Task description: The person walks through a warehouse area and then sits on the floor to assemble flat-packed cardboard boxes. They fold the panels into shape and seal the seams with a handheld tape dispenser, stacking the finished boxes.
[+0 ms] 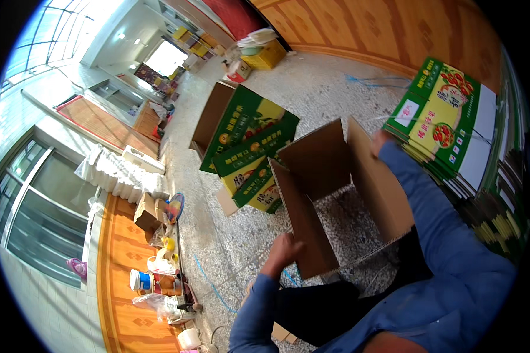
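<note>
An unfolded cardboard box (371, 194) stands in front of me, its brown inside facing up. Speckled floor shows through its bottom, so it is a sleeve without a base. My left hand (284, 253) is closed on the near left wall, thumb over the edge. At the far right wall, my right hand (380, 143) grips the upper edge, its fingers partly hidden. Just beyond the left wall are green and yellow printed boxes (250, 147), tilted against each other, one showing a brown opening.
On the right lies a stack of flattened green printed cartons (436, 117), tied with string. Blue strapping (377, 80) lies near the orange wall panel. Along the left wall stand a white bucket (140, 280), a small brown box (149, 213) and plastic-wrapped white goods (115, 173). A yellow crate (265, 56) sits farther back.
</note>
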{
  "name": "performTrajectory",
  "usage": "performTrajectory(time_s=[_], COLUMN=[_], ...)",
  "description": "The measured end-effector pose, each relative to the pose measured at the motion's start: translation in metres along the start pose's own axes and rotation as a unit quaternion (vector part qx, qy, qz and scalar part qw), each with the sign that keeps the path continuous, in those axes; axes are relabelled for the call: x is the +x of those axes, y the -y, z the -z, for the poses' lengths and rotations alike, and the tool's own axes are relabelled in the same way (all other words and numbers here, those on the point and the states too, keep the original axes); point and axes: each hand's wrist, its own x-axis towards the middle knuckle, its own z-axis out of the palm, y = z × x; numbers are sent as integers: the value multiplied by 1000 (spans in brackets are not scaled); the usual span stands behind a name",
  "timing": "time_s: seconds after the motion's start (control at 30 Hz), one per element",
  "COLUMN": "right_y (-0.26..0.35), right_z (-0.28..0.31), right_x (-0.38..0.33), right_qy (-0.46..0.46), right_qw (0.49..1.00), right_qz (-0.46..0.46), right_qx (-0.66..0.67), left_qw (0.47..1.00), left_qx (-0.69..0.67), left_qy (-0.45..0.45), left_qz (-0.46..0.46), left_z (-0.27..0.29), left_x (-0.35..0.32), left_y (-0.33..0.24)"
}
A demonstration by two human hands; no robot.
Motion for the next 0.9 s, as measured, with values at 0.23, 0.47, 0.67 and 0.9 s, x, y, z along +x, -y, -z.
performTrajectory(time_s=[0.23,0.47,0.67,0.9], right_y=[85,88,83,68], right_z=[35,35,34,38], right_x=[-23,-29,-37,-83], right_qy=[66,117,98,86], right_qw=[992,987,993,995], right_qz=[-62,-55,-9,-1], right_qx=[90,92,64,58], left_qw=[999,947,948,977], left_qx=[-37,45,-13,76], left_qy=[22,-300,-266,-199], left_qz=[0,-109,-174,-2], left_z=[-46,-42,-80,-153], left_x=[-45,-63,-61,8], left_y=[-26,-88,-111,-73])
